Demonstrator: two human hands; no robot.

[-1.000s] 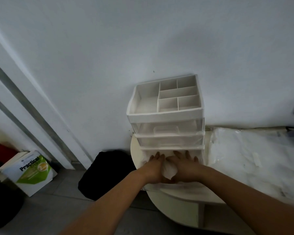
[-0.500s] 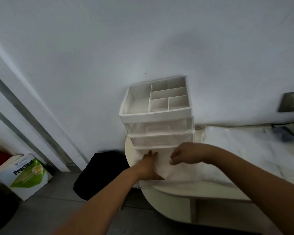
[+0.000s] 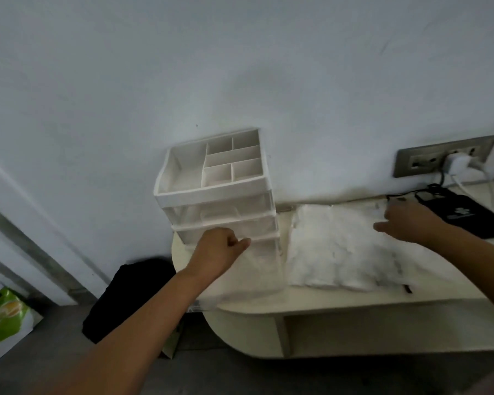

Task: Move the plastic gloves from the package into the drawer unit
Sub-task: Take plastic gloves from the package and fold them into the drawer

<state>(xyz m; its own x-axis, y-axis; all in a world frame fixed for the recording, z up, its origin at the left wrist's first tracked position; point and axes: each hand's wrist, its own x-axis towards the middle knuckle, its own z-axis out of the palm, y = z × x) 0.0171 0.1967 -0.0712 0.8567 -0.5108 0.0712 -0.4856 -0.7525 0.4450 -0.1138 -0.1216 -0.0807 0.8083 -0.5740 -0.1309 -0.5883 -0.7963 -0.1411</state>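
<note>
A smooth, pale wall (image 3: 240, 67) fills the upper part of the view. Below it a cream shelf (image 3: 354, 305) with a rounded left end carries everything. At its left end, against the wall, stands the drawer unit (image 3: 220, 212): white plastic, boxy, with an open top tray split into one long compartment and several small ones, and translucent drawers below. The bottom drawer (image 3: 251, 277) is pulled out toward the shelf's front edge, and something pale and filmy lies in it, too blurred to make out.

Just right of the unit lies the package (image 3: 340, 249), a flat, crinkled clear-plastic bag holding the white gloves; it spreads over the middle of the shelf from the wall nearly to the front edge. At the shelf's right end by the wall lies a flat black device (image 3: 468, 218) with cables, under a grey metal socket plate (image 3: 445, 155) holding a white plug.

On the floor, left of the shelf, sits a black bag (image 3: 126, 297), and at the far left a white and green box (image 3: 6, 323).

The left hand (image 3: 217, 255) is curled into a loose fist over the back of the open drawer; whether it grips anything I cannot tell. The right hand (image 3: 408, 223) rests on the package's far right corner with fingers (image 3: 382, 226) spread flat, holding nothing visible.
</note>
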